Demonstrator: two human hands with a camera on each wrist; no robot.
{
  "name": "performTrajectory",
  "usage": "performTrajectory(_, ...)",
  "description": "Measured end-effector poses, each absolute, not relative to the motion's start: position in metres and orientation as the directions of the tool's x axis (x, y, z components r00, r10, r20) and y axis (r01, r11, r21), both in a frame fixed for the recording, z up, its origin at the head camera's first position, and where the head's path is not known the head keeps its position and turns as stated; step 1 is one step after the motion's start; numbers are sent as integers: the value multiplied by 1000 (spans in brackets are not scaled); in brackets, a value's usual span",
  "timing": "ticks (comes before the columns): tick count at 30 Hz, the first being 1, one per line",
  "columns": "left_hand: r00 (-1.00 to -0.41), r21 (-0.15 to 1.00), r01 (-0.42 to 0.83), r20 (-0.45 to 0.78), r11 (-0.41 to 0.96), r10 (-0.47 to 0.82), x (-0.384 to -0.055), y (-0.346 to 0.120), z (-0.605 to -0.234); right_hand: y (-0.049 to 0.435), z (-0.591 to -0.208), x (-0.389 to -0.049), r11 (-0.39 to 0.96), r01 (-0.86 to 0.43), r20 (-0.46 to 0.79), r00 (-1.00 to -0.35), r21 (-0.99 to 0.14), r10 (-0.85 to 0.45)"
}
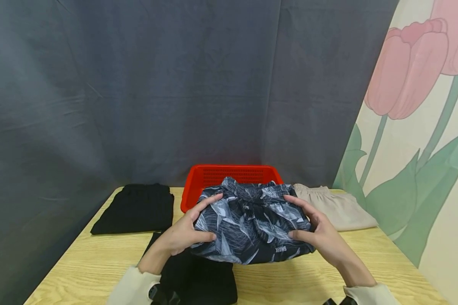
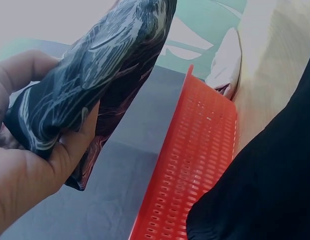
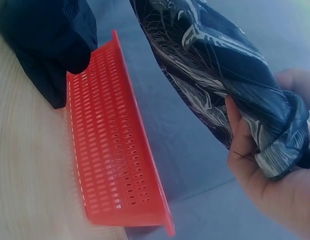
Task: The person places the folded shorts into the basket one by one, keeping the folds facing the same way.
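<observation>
Watching remotely, I see the left hand and right hand clamped on opposite ends of the patterned garment — held above the table, nearer than the red basket. One black garment lies far left, a black cloth near left, beige cloth far right.

Curtain: dk grey, creased, 12 o'clock.
Tulip mural: pink/grn on cream bkgd, 2 o'clock.
Table: lt wood grain, 6 o'clock.
</observation>
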State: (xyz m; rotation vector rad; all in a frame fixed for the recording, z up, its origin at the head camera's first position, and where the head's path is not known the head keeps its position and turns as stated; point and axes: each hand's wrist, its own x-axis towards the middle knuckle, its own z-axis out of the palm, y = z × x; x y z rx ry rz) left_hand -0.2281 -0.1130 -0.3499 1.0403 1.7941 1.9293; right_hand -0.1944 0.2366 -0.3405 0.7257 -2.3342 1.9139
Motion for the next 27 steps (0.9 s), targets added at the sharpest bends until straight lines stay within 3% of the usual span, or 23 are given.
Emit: performTrajectory(27, -697, 950, 294, 287, -103, 657, -261, -126, -335, 228, -333, -230, 73, -354, 311, -888, -932, -337)
